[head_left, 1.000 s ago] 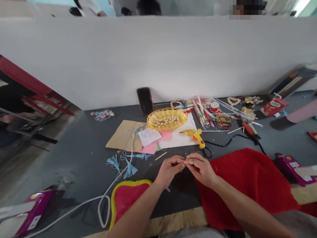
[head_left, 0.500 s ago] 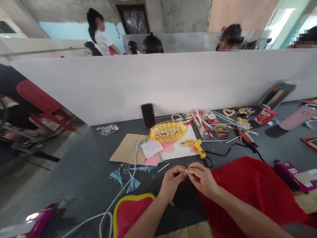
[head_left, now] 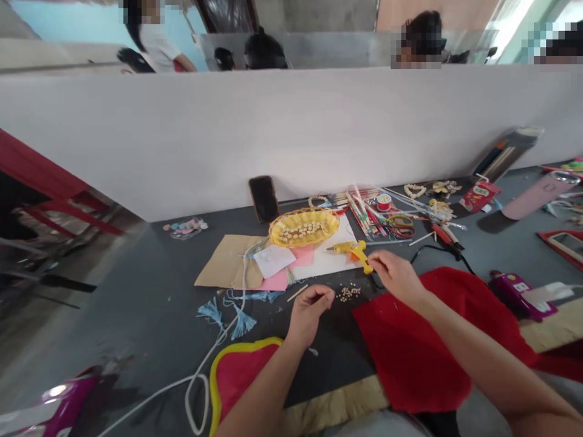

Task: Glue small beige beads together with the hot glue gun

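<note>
My left hand (head_left: 310,312) is held above the dark table, thumb and fingertips pressed together; whatever small thing they pinch is too small to make out. Just right of its fingertips lies a little pile of pale beads (head_left: 348,293). My right hand (head_left: 395,276) reaches over a red cloth (head_left: 423,340), its curled fingers at the handle of a yellow glue gun (head_left: 356,249). The glue gun lies on white paper (head_left: 334,260), nozzle to the left. Behind it stands a yellow woven basket (head_left: 282,238) with pale pieces inside.
Blue tassels (head_left: 241,321), a white cable (head_left: 191,388) and a red pad with yellow edging (head_left: 243,370) lie left. A phone (head_left: 264,198) leans on the white partition (head_left: 218,133). Scissors (head_left: 401,226), sticks and a pink tumbler (head_left: 540,194) are right. People sit beyond.
My hands have come apart. The right one has moved right and up to the glue gun's handle, uncovering the bead pile. My left hand stays pinched near its place. The view has tilted down.
</note>
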Demonstrator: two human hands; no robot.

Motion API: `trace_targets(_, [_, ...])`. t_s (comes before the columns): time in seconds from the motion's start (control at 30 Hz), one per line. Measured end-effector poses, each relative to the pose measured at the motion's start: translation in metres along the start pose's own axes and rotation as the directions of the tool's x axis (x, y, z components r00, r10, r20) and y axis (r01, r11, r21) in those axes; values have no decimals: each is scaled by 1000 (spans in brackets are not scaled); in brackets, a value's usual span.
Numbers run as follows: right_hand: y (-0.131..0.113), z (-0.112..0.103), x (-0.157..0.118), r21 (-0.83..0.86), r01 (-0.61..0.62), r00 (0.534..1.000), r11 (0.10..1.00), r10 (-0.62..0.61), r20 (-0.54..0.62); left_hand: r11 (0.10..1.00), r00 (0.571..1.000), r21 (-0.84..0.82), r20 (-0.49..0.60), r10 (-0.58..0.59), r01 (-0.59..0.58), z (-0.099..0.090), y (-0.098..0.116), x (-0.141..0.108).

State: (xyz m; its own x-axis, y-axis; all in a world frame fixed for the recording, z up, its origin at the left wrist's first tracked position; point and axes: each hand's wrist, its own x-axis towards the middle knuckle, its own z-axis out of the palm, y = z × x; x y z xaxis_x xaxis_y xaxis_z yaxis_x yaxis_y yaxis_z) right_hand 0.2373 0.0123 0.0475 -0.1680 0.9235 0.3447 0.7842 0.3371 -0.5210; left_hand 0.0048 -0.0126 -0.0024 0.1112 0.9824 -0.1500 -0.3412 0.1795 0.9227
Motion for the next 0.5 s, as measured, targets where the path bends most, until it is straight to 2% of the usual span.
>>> trace_targets(0.03, [6,-2,2,-27,-65,998,998,65,5,1000,1000,-14,-8,-10,10,0,0,1])
trace_targets(0.1, [14,-3,5,-86,-135,983,987,145,117,999,999,-39,-27,-30,29,0,1,4])
trace_targets(0.2, [17,2,6,-146,-171,951,974,202,235,997,998,-64,-46,-50,47,-1,2,8])
trace_targets(0.5, [23,30,38,-243,-310,884,919,373,281,995,997,-81,-49,-66,61,-2,0,10])
